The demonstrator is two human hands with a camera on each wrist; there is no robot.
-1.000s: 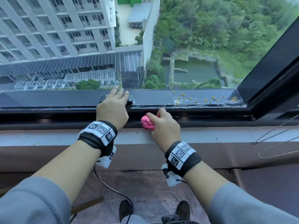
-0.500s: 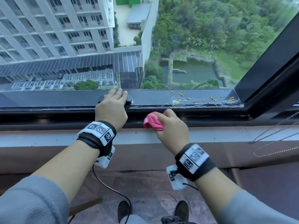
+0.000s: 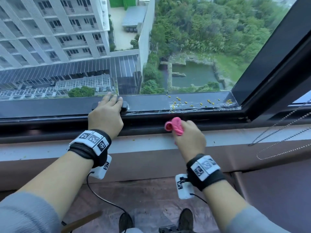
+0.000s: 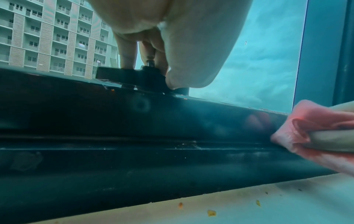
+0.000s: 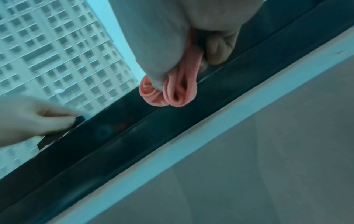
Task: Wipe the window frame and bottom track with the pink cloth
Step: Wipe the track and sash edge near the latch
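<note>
My right hand point(image 3: 188, 137) grips the bunched pink cloth point(image 3: 174, 126) and presses it against the dark bottom track point(image 3: 210, 118) of the window frame, right of centre. The cloth point(image 5: 170, 92) sticks out in folds below my thumb, and shows again as the pink cloth point(image 4: 310, 128) at the right edge of the left wrist view. My left hand point(image 3: 107, 113) lies over the black window handle point(image 3: 125, 105) on the sash's lower rail, fingers curled down around the handle point(image 4: 132, 77).
Yellow crumbs point(image 3: 193, 102) litter the sash rail point(image 3: 50, 106) towards the right corner. The dark upright frame point(image 3: 269, 56) rises at the right. A bead chain point(image 3: 277, 140) hangs over the pale sill point(image 3: 143, 145). Far below the glass lie buildings and trees.
My right hand has slid the pink cloth to the right along the track, away from the left hand. The left hand has stayed on the handle.
</note>
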